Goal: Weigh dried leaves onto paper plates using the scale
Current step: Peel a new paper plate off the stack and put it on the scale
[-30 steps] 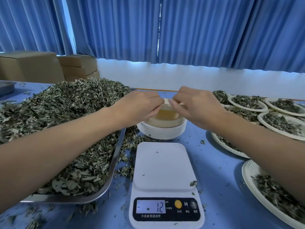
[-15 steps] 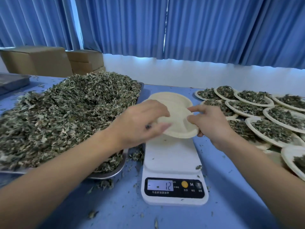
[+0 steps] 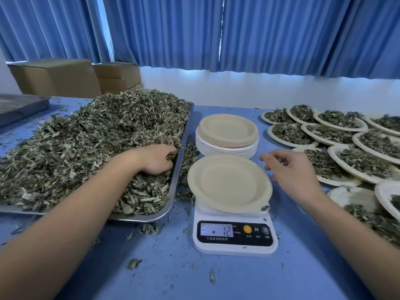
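Left hand: it was sunk into the dried leaves near the right edge of the metal tray; the fingers were curled round a bunch of leaves, with the fingertips partly hidden.
Right hand: it was held in the air just beside the right rim of the empty paper plate; the fingers were loosely spread and nothing was held.
Empty paper plate: it was laid on the scale, with nothing in it.
Scale: it was placed on the blue table, between the tray and the filled plates; 12 was shown on the display.
Dried leaves: they were heaped high in the tray, left of the scale; some crumbs were scattered on the table.
Stack of paper plates: it was set just behind the scale.
Filled plates: they were laid overlapping at the right.
Background: cardboard boxes and blue curtains were seen.
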`<act>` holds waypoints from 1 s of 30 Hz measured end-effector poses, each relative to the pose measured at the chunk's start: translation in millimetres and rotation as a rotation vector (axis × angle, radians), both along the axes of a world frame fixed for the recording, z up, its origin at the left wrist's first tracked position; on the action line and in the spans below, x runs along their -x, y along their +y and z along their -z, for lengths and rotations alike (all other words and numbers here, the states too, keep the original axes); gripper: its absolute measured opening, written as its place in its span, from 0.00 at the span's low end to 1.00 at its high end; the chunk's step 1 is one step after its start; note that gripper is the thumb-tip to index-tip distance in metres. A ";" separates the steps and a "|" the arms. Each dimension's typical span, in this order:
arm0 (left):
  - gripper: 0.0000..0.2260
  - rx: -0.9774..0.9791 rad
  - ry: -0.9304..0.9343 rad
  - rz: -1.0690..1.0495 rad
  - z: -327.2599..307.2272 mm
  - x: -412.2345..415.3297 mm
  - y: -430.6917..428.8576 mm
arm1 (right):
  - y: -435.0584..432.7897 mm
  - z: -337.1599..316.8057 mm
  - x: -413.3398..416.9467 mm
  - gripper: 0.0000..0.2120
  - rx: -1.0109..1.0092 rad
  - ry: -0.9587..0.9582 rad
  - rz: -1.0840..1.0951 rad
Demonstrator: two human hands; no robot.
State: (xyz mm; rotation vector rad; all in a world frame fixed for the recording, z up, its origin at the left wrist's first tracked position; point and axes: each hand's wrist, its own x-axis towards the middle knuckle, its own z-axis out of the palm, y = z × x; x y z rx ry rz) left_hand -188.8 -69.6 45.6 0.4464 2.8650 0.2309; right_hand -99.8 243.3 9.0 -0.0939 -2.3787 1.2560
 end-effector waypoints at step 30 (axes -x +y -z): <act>0.24 -0.340 0.542 -0.320 -0.7 -29.4 1.5 | 4.4 8.9 3.0 0.12 0.007 0.006 0.072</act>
